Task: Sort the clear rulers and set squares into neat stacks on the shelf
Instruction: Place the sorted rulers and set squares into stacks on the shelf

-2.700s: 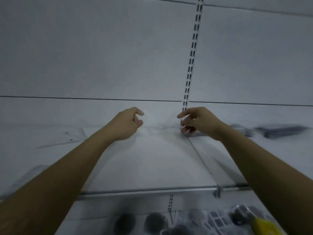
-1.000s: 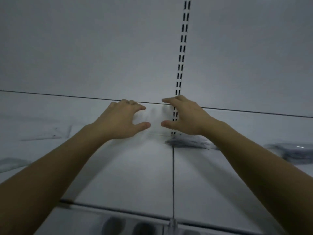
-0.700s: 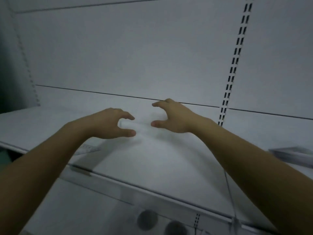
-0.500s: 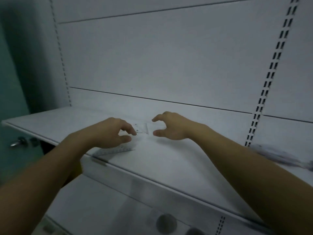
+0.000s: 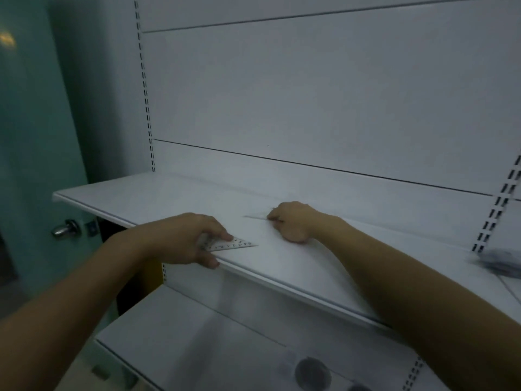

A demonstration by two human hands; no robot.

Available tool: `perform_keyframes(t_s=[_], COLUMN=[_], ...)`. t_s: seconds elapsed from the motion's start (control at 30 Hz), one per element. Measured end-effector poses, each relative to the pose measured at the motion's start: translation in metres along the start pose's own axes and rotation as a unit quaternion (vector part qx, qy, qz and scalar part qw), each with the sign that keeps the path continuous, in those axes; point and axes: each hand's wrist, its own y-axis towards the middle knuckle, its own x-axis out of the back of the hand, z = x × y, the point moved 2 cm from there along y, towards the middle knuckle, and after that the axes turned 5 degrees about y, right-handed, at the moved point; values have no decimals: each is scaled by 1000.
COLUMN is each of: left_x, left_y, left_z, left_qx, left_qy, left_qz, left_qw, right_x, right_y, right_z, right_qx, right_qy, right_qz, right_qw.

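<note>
Clear plastic is hard to pick out on the white shelf (image 5: 310, 263), but two pieces are seen. A small set square (image 5: 234, 245) lies flat at the front lip. It is pressed down by the index finger of the left hand (image 5: 189, 238), whose fingers are spread and nearly straight, the thumb laid against the lip. At 1 o'clock from it a faint strip (image 5: 255, 217), perhaps a ruler, lies flat. Its end is met by the curled fingertips of the right hand (image 5: 293, 221), and whether it is pinched or only touched cannot be told. Far off at 3 o'clock a blurred grey pile (image 5: 497, 258) is seen, possibly a finished stack. The task is judged to be under way: these two pieces are not yet stacked, and how many remain beyond the frame is not shown.
</note>
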Motion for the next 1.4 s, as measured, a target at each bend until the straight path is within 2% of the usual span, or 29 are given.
perform_keyframes(t_s=[0.1,0.27,0.43,0.53,0.6,0.7,0.83,0.93,1.0,1.13,1.4], left_x=[1,2,5,14,21,25,14,5,2,-1,12], left_y=[7,16,15,12,10,14,24,34,40,51,85], left_z=[12,18,17,15,13,9,-1,-5,-10,-30,-101], left_qx=[-14,-29,-51,-77,-82,-79,-68,-67,-81,-99,-122], left_qy=[-10,-3,44,30,13,22,19,26,0,-44,-120], left_qz=[-9,-4,12,5,-19,-111,-159,-203,-249,-265,-295], left_qw=[1000,1000,998,997,996,991,985,976,965,958,940], right_x=[6,8,12,14,11,1,-6,-8,-4,14,41], right_y=[-12,-44,-81,-98,-106,-115,-124,-130,-133,-135,-178], right_z=[7,11,20,33,42,55,66,67,63,36,-58], right_qx=[4,-6,-18,-10,-6,11,86,164,176,121,-59], right_qy=[-12,30,30,22,15,-38,-115,-111,-73,21,73], right_qz=[-3,-5,43,72,54,-15,-121,-142,-157,-212,-212], right_qw=[1000,1000,998,997,998,999,982,970,969,969,973])
